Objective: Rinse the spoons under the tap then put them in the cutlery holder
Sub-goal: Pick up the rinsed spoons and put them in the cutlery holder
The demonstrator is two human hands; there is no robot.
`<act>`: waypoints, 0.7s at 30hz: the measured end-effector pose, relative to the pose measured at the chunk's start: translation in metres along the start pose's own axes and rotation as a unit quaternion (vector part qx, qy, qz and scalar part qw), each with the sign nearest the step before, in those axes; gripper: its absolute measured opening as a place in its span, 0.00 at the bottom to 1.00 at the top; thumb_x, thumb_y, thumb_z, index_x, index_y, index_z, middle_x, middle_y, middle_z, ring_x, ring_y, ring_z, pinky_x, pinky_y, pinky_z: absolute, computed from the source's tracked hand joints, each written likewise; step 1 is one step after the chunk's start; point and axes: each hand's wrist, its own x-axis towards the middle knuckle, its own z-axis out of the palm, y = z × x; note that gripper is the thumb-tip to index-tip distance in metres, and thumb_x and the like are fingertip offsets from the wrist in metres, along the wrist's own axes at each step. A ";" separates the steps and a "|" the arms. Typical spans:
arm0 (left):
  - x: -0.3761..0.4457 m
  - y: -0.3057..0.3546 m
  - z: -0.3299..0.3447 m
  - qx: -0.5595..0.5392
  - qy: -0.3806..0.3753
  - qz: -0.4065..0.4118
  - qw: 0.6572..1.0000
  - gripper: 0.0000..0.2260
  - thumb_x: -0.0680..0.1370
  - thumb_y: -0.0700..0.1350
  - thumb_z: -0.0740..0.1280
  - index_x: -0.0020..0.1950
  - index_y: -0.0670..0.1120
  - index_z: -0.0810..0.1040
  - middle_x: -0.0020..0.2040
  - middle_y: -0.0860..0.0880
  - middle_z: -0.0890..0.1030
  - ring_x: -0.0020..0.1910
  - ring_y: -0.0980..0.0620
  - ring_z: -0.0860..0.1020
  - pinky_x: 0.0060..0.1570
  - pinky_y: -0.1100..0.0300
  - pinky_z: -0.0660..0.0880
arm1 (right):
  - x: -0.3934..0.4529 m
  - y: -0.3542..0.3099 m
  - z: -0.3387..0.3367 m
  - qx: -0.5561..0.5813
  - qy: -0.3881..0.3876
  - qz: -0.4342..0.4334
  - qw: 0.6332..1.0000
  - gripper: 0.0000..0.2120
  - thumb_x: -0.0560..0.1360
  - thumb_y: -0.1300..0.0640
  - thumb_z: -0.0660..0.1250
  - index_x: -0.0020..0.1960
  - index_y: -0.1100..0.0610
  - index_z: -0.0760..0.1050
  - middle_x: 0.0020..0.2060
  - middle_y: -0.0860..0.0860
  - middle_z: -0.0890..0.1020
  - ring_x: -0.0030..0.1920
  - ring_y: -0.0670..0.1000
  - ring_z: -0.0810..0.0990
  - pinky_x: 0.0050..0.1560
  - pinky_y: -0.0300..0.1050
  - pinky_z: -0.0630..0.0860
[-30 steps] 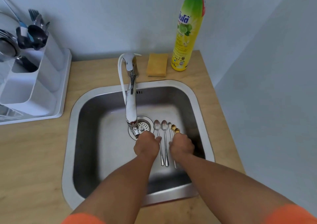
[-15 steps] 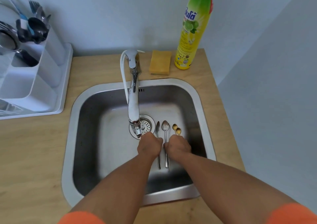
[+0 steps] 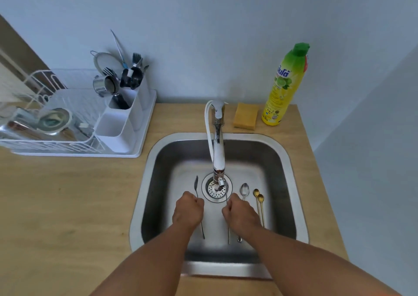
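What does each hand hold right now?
Left hand: closed on a spoon.
Right hand: closed on another spoon, near the tap.

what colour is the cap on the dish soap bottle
Green. The cap tops the yellow dish soap bottle, seen in the head view.

green-yellow soap bottle (image 3: 281, 92): blue brand logo, thai script, small print unreadable.

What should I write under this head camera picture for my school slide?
Left hand and right hand each grip a silver spoon in the sink, below the tap.
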 end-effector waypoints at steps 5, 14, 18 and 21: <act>0.000 -0.012 -0.050 -0.027 0.076 0.001 0.997 0.08 0.82 0.49 0.66 0.45 0.49 0.75 0.41 0.47 0.81 0.40 0.47 0.82 0.47 0.49 0.84 | -0.009 -0.053 0.022 0.008 -0.008 -0.064 0.998 0.05 0.80 0.50 0.61 0.48 0.50 0.70 0.37 0.47 0.78 0.37 0.50 0.77 0.36 0.45 0.71; 0.014 0.004 -0.160 -0.165 0.155 0.062 0.972 0.07 0.76 0.49 0.69 0.41 0.48 0.77 0.39 0.48 0.83 0.40 0.44 0.82 0.44 0.47 0.82 | -0.016 -0.170 0.020 0.042 0.057 -0.133 0.989 0.06 0.81 0.49 0.59 0.50 0.50 0.71 0.43 0.50 0.82 0.43 0.58 0.81 0.39 0.46 0.68; 0.025 0.025 -0.209 -0.177 0.188 0.112 0.960 0.07 0.76 0.49 0.69 0.42 0.48 0.76 0.38 0.49 0.82 0.40 0.44 0.82 0.41 0.49 0.81 | -0.007 -0.207 -0.006 0.047 0.094 -0.158 0.982 0.08 0.82 0.49 0.59 0.53 0.53 0.72 0.46 0.52 0.83 0.48 0.59 0.83 0.41 0.47 0.70; 0.036 0.042 -0.250 -0.159 0.241 0.135 0.948 0.07 0.77 0.49 0.68 0.41 0.51 0.74 0.37 0.53 0.80 0.38 0.49 0.79 0.36 0.56 0.72 | 0.002 -0.233 -0.030 0.058 0.118 -0.168 0.977 0.08 0.81 0.50 0.59 0.53 0.53 0.73 0.48 0.53 0.83 0.50 0.60 0.83 0.43 0.48 0.71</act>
